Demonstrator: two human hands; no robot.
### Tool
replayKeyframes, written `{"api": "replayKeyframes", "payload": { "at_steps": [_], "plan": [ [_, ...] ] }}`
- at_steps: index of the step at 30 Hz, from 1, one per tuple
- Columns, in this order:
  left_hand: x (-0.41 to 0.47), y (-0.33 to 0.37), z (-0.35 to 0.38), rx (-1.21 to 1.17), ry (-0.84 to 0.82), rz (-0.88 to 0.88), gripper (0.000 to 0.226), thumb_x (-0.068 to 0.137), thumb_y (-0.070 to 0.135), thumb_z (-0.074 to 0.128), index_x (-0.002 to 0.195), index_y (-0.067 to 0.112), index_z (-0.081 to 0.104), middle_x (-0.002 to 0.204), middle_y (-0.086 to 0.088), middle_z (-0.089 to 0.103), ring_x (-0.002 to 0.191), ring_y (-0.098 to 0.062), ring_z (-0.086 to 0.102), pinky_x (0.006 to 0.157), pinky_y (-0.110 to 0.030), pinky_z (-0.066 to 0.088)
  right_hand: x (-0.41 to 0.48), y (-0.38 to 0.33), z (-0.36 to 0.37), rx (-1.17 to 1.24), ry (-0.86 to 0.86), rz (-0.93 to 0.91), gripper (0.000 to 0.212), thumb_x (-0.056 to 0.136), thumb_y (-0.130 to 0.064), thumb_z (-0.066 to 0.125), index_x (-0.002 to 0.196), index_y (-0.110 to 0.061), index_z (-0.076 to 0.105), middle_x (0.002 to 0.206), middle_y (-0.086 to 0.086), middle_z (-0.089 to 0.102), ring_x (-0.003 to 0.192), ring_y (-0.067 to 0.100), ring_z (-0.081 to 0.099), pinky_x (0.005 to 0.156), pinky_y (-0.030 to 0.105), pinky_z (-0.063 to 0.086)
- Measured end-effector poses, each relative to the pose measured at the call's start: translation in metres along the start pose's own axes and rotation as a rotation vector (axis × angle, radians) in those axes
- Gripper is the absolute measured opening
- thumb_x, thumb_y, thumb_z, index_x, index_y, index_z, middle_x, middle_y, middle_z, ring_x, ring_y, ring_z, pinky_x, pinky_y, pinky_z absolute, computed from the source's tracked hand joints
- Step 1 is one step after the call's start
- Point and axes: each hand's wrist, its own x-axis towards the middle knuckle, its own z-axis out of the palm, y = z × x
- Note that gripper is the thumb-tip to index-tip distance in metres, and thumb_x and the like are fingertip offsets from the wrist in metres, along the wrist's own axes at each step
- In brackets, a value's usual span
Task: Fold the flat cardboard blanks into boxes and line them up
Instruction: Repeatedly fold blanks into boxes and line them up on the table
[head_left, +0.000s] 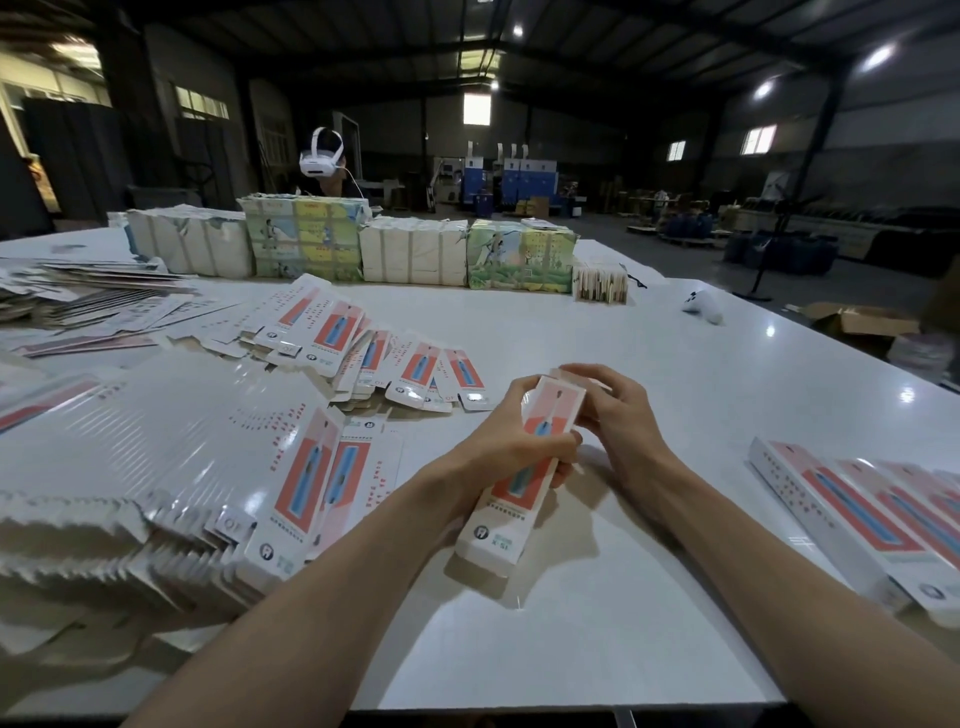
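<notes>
We hold one half-formed box (514, 499) in the air just above the worktop (649, 597), in front of us, with its long side pointing away and its near end lowest. The left hand (511, 431) is wrapped around the middle of the box, so this grip is closed on it. The right hand (618, 415) has its fingers curled over the far end, where the end flap should be. This grip seems to pinch the end of the box, but the flap itself is hidden behind the fingers.

The box is thin printed cardboard, so we judge it to be very light and easy to crush. It is stiff along the folded edges but soft on the wide faces. The glossy print may slide a little under dry fingers. We think it is best to hold it by the long edges near the middle with light pressure, and to push the flap only with the fingertips, so that the face does not dent.

On our left lies a big heap of flat blanks (291, 467), fanned over each other, and more of them are spread further away. On our right, near the edge of the worktop, some finished boxes (857, 514) lie side by side in a row. We suppose this box should go beside them when its ends are closed.
</notes>
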Motion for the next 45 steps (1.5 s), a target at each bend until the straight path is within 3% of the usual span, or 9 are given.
{"api": "replayKeyframes", "payload": {
  "at_steps": [3, 8, 14, 21, 24, 30, 32, 36, 45],
  "plan": [
    [0.001, 0.0, -0.001, 0.009, 0.03, -0.024, 0.079, 0.09, 0.02, 0.081, 0.142, 0.046, 0.028, 0.116, -0.011, 0.069, 0.077, -0.018, 0.077, 0.065, -0.023, 0.06, 0.001, -0.005, 0.0, 0.048, -0.048, -0.017, 0.02, 0.105, -0.012, 0.058, 0.116, -0.009, 0.075, 0.106, 0.009, 0.08, 0.096, 0.028, 0.078, 0.073, 0.03, 0.062],
    [0.003, 0.0, -0.002, 0.038, 0.1, -0.031, 0.085, 0.088, 0.018, 0.081, 0.137, 0.052, 0.021, 0.111, -0.008, 0.065, 0.075, -0.015, 0.077, 0.06, -0.019, 0.058, -0.002, -0.011, 0.005, 0.133, -0.11, 0.05, 0.031, 0.107, -0.03, 0.058, 0.116, -0.005, 0.075, 0.112, 0.012, 0.078, 0.101, 0.028, 0.077, 0.081, 0.039, 0.064],
    [-0.001, 0.001, 0.001, 0.051, 0.088, 0.001, 0.084, 0.087, 0.018, 0.082, 0.136, 0.052, 0.023, 0.114, -0.01, 0.065, 0.079, -0.02, 0.077, 0.063, -0.022, 0.06, -0.001, -0.015, 0.003, 0.187, -0.045, 0.115, 0.017, 0.1, -0.005, 0.064, 0.112, 0.0, 0.076, 0.098, 0.015, 0.076, 0.089, 0.029, 0.073, 0.077, 0.042, 0.064],
    [-0.003, 0.002, 0.001, 0.124, 0.085, 0.034, 0.098, 0.085, 0.017, 0.084, 0.141, 0.059, 0.015, 0.113, -0.004, 0.056, 0.085, -0.025, 0.074, 0.063, -0.02, 0.059, -0.003, -0.016, 0.0, 0.223, -0.045, 0.13, 0.018, 0.099, -0.002, 0.063, 0.102, -0.004, 0.08, 0.094, 0.012, 0.077, 0.083, 0.025, 0.074, 0.074, 0.037, 0.066],
    [-0.002, 0.001, 0.001, 0.128, 0.079, 0.041, 0.102, 0.084, 0.019, 0.085, 0.144, 0.061, 0.015, 0.115, -0.003, 0.055, 0.087, -0.026, 0.074, 0.063, -0.021, 0.06, -0.003, -0.018, -0.001, 0.218, -0.061, 0.125, 0.022, 0.1, -0.002, 0.06, 0.097, -0.005, 0.082, 0.099, 0.015, 0.077, 0.088, 0.027, 0.075, 0.083, 0.042, 0.066],
    [0.0, 0.0, 0.0, 0.104, 0.098, 0.079, 0.098, 0.085, 0.021, 0.083, 0.149, 0.058, 0.02, 0.113, 0.006, 0.054, 0.082, -0.01, 0.076, 0.059, -0.015, 0.056, -0.003, -0.02, -0.002, 0.226, -0.122, 0.132, 0.025, 0.101, -0.001, 0.056, 0.106, -0.004, 0.08, 0.109, 0.016, 0.078, 0.097, 0.027, 0.075, 0.078, 0.035, 0.065],
    [0.001, -0.001, 0.001, 0.072, 0.119, 0.099, 0.091, 0.083, 0.021, 0.083, 0.142, 0.058, 0.024, 0.112, 0.006, 0.055, 0.084, -0.003, 0.074, 0.059, -0.013, 0.055, -0.004, -0.018, 0.002, 0.205, -0.141, 0.109, 0.023, 0.1, -0.002, 0.059, 0.113, -0.006, 0.078, 0.109, 0.013, 0.078, 0.098, 0.027, 0.076, 0.077, 0.033, 0.064],
    [0.006, -0.002, -0.001, 0.012, 0.193, 0.05, 0.087, 0.087, 0.015, 0.083, 0.141, 0.054, 0.027, 0.112, 0.005, 0.056, 0.085, -0.019, 0.073, 0.058, -0.014, 0.055, -0.009, -0.012, 0.008, 0.102, -0.145, 0.049, 0.025, 0.1, -0.013, 0.07, 0.125, -0.01, 0.069, 0.106, 0.008, 0.079, 0.102, 0.031, 0.077, 0.087, 0.039, 0.065],
    [0.008, -0.007, -0.003, 0.005, 0.198, -0.005, 0.083, 0.084, 0.015, 0.084, 0.141, 0.043, 0.03, 0.109, -0.007, 0.064, 0.08, -0.018, 0.075, 0.061, -0.019, 0.058, -0.012, -0.013, 0.006, -0.073, -0.13, -0.09, 0.015, 0.099, -0.014, 0.072, 0.112, -0.006, 0.077, 0.103, 0.009, 0.08, 0.098, 0.026, 0.078, 0.086, 0.035, 0.064]
  ]
}}
